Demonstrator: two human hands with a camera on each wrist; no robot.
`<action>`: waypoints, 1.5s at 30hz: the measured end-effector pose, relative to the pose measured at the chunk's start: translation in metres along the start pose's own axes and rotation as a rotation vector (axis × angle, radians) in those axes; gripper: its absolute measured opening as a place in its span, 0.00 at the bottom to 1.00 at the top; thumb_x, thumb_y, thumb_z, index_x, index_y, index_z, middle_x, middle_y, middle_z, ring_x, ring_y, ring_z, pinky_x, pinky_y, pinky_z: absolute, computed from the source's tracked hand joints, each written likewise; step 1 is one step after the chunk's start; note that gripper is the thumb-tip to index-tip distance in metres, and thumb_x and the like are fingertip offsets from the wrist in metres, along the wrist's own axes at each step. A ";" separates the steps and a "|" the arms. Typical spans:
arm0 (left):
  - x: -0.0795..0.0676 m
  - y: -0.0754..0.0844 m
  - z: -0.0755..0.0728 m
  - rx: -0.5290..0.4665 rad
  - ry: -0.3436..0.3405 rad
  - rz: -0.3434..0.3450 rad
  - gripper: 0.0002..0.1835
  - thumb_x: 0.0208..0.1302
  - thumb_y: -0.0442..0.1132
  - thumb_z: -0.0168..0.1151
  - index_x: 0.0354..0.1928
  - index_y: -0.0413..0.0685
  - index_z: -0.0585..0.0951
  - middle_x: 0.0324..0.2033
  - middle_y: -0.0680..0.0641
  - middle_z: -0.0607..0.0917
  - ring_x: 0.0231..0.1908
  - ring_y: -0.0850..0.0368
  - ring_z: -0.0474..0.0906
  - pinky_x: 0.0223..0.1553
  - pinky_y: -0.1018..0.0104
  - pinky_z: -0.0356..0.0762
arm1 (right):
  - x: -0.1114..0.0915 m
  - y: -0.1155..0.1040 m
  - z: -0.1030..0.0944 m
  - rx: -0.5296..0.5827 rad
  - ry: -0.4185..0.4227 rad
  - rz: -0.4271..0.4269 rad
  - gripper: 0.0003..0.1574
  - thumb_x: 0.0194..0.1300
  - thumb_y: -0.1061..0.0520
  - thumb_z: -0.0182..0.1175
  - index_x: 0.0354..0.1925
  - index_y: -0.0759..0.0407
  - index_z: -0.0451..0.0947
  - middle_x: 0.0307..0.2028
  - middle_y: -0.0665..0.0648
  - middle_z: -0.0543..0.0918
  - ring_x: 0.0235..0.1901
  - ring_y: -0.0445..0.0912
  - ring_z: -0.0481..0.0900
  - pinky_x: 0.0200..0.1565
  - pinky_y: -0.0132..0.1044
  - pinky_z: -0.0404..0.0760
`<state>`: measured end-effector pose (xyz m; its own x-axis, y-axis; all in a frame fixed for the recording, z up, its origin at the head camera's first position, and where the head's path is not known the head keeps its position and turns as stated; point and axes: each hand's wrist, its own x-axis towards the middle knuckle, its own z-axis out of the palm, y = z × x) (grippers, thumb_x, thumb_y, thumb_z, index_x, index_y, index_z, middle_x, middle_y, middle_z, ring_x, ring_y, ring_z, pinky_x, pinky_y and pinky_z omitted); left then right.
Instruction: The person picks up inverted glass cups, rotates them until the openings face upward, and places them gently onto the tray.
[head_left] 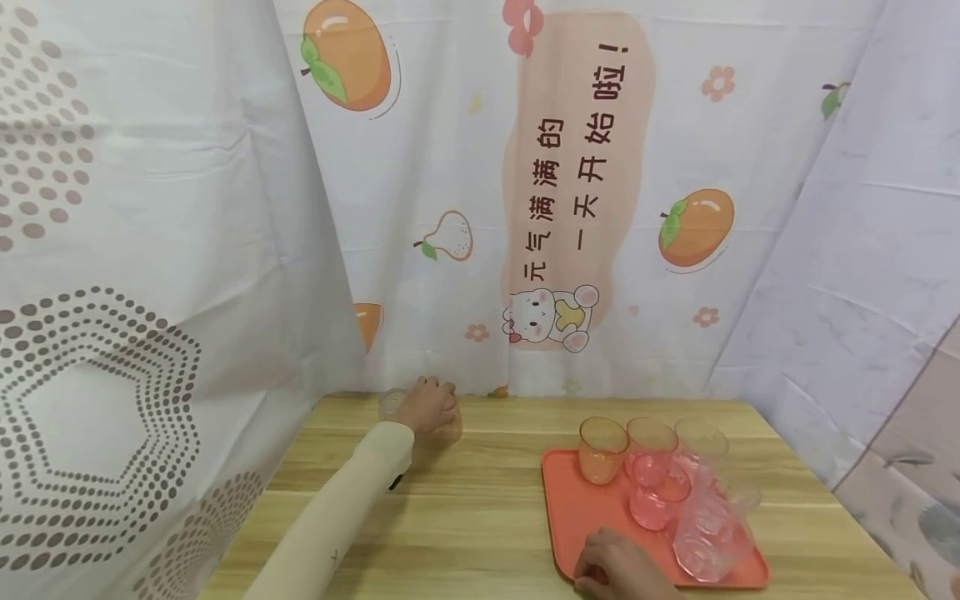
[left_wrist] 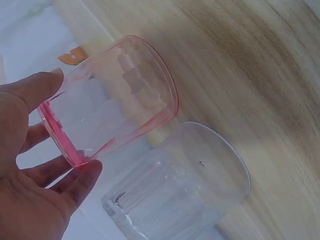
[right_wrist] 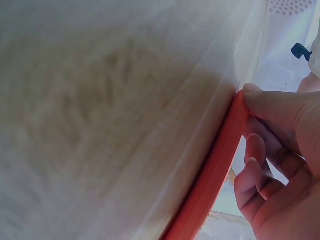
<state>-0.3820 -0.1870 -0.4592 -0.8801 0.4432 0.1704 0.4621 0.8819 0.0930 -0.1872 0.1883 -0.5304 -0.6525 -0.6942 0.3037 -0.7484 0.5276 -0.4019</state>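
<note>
At the back left of the table, my left hand [head_left: 429,406] pinches a pale pink see-through cup [left_wrist: 117,95] by its base, thumb on one side and fingers on the other. The cup is upside down, its rim toward the table. Beside it a clear cup [left_wrist: 175,185] also stands base up. My right hand [head_left: 618,567] is at the near left corner of an orange-red tray [head_left: 573,508]. In the right wrist view, thumb and index finger pinch the tray's rim while the other fingers curl loosely.
On the tray's right and back are a yellow-orange cup [head_left: 602,450], pink cups [head_left: 658,496], a clear cup [head_left: 701,437] and a pinkish clear vessel [head_left: 708,542], possibly a pitcher. A printed curtain [head_left: 465,167] hangs behind the wooden table [head_left: 465,508].
</note>
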 end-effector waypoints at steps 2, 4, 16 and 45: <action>0.001 0.001 0.000 -0.022 -0.008 -0.015 0.22 0.69 0.43 0.67 0.60 0.40 0.79 0.49 0.36 0.80 0.47 0.41 0.73 0.49 0.49 0.76 | 0.000 -0.002 0.000 -0.001 -0.011 0.026 0.08 0.59 0.54 0.76 0.30 0.45 0.84 0.30 0.31 0.71 0.31 0.29 0.64 0.31 0.26 0.67; 0.002 0.002 -0.001 -0.028 -0.017 -0.026 0.21 0.68 0.43 0.68 0.58 0.41 0.80 0.48 0.38 0.81 0.46 0.42 0.73 0.49 0.50 0.76 | -0.001 -0.003 0.000 0.004 -0.020 0.049 0.08 0.60 0.53 0.75 0.30 0.44 0.84 0.29 0.31 0.71 0.31 0.29 0.64 0.30 0.26 0.68; 0.005 0.004 -0.013 -0.056 -0.052 0.012 0.16 0.59 0.40 0.74 0.47 0.42 0.83 0.41 0.43 0.84 0.46 0.45 0.78 0.49 0.52 0.78 | 0.001 -0.005 -0.003 0.007 -0.034 0.054 0.08 0.61 0.54 0.75 0.30 0.44 0.84 0.30 0.30 0.70 0.32 0.29 0.64 0.30 0.27 0.68; -0.026 0.028 -0.038 -0.022 -0.112 0.066 0.23 0.58 0.45 0.76 0.53 0.41 0.84 0.43 0.44 0.83 0.42 0.50 0.78 0.43 0.56 0.79 | -0.001 -0.005 0.000 -0.062 0.040 -0.037 0.12 0.56 0.55 0.78 0.29 0.42 0.82 0.29 0.31 0.69 0.31 0.28 0.63 0.30 0.25 0.66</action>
<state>-0.3421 -0.1797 -0.4238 -0.8539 0.5162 0.0660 0.5204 0.8472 0.1069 -0.1825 0.1868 -0.5284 -0.6280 -0.6941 0.3520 -0.7769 0.5322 -0.3364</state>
